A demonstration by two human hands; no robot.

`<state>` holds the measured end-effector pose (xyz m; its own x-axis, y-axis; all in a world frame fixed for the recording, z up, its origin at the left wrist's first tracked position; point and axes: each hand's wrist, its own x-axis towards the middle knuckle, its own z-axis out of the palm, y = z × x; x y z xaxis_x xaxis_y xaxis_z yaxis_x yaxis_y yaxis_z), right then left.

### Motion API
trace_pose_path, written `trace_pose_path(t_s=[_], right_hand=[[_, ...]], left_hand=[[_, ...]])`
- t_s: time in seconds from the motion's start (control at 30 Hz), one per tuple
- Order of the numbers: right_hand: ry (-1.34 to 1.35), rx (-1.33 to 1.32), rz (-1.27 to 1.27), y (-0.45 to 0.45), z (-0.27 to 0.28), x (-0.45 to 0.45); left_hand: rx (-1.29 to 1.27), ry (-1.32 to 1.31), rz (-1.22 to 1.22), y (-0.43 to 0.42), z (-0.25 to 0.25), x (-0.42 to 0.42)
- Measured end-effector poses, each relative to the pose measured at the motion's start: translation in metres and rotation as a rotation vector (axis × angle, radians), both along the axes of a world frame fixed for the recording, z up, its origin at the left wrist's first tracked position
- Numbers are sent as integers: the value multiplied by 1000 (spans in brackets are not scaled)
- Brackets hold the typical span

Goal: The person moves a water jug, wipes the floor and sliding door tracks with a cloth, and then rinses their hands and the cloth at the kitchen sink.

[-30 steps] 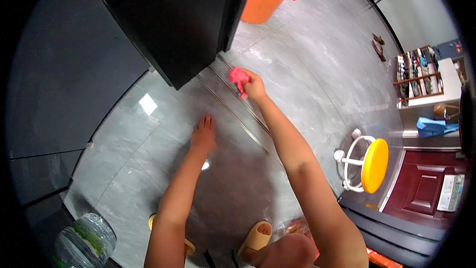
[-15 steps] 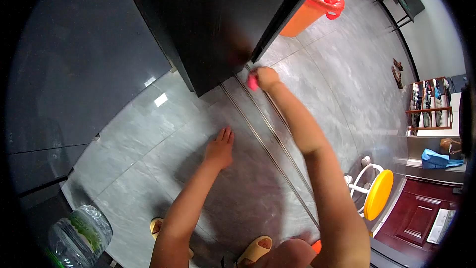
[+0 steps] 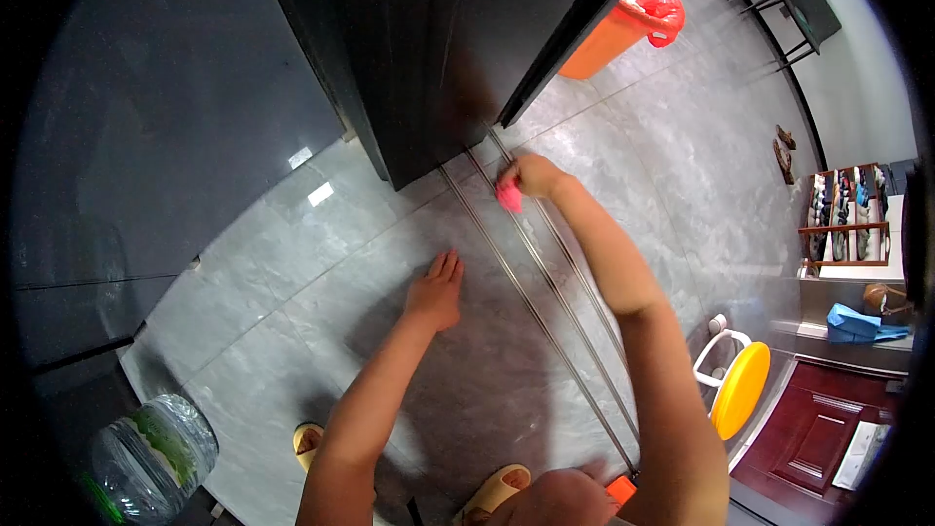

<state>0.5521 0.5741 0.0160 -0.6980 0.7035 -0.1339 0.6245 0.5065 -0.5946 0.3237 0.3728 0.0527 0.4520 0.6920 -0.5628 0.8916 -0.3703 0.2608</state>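
Observation:
My right hand (image 3: 535, 176) is closed on a pink cloth (image 3: 508, 194), which touches the floor at the metal rails (image 3: 534, 258), close to their upper end. These thin parallel rails run diagonally across the grey tiles from the foot of a dark door panel (image 3: 419, 49). My left hand (image 3: 436, 292) lies flat on the floor left of the rails, its fingers stretched out and holding nothing.
An orange bin (image 3: 606, 39) with a red bag stands behind the panel. At the right are a yellow-seated stool (image 3: 741, 392), a shoe rack (image 3: 845, 229) and a dark red door (image 3: 813, 429). A large clear bottle (image 3: 156, 458) is at the lower left.
The view has shifted, showing more of the rails. Over the last half second, my right hand has moved the pink cloth slightly down along the rails. My left hand stays flat on the floor.

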Motion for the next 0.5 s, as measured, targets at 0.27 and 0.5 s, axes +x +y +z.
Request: trace_pose_path(t_s=[0.27,0.5], right_hand=[[171,330,-227,10,-19,-37],[140,261,-168,-78,-5,18]], left_hand=[[63,-7,-20,-8,-33,2],[41,-54,-7,-1,-16,0]])
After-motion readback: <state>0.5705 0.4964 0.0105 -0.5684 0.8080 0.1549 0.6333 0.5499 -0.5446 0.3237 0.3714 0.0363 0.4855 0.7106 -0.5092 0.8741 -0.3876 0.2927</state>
